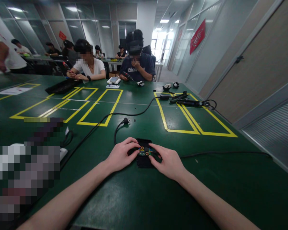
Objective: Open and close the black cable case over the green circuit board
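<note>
A small black device [144, 154] with an exposed green circuit board and yellow rings lies on the green table [139, 195] in front of me. My left hand [121, 155] grips its left side, fingers curled onto the board. My right hand [167, 160] holds the right side, fingertips pressed on the board. A black cable with a plug [125, 121] runs away from the device to the far left.
Yellow tape rectangles [99, 108] mark the tabletop. Black tools and cables [188, 101] lie at the far right. Two people sit across the table with a white device [113, 80] between them. Other people work further back. A blurred patch covers the near left.
</note>
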Demonstrator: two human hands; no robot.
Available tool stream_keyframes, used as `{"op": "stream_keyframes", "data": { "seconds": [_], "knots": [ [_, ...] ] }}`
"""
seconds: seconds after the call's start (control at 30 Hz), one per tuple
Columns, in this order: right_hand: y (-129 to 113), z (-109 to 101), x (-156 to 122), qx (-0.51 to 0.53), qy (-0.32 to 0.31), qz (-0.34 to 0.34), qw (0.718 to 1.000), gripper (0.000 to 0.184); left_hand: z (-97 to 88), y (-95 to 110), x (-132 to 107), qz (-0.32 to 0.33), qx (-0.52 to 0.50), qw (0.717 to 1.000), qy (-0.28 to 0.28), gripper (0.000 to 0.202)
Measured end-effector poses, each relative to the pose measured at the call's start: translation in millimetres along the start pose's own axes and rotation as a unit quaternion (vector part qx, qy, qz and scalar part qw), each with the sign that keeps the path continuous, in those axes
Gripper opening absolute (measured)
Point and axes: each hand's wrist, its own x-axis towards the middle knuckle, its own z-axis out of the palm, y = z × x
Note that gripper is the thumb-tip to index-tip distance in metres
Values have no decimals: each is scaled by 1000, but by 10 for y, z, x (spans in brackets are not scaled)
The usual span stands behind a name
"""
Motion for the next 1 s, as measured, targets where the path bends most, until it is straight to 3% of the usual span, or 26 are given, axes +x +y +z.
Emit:
{"op": "stream_keyframes", "data": {
  "seconds": [0.13, 0.23, 0.43, 0.63, 0.77, 1.0],
  "knots": [
    [-21, -37, 11, 17, 12, 15, 1000, 36, -39, 18, 5, -7, -10, 1000, 7, 15],
    [3, -128, 31, 7, 20, 21, 1000, 20, -89, 42, 18, 16, 34, 999, 3, 17],
    [117, -268, 26, 3, -24, -29, 999, 43, -195, 111, 6, 56, 79, 995, -39, 23],
    [164, -274, -26, 49, -39, -60, 996, 48, -181, 132, -18, 54, 84, 989, -106, 59],
    [159, -280, -34, 60, -72, -59, 994, 53, -120, 120, -27, 42, 96, 985, -134, 45],
    [149, -246, -22, 48, -92, -39, 994, 51, -103, 98, -49, -3, 83, 989, -121, 32]
  ]
}}
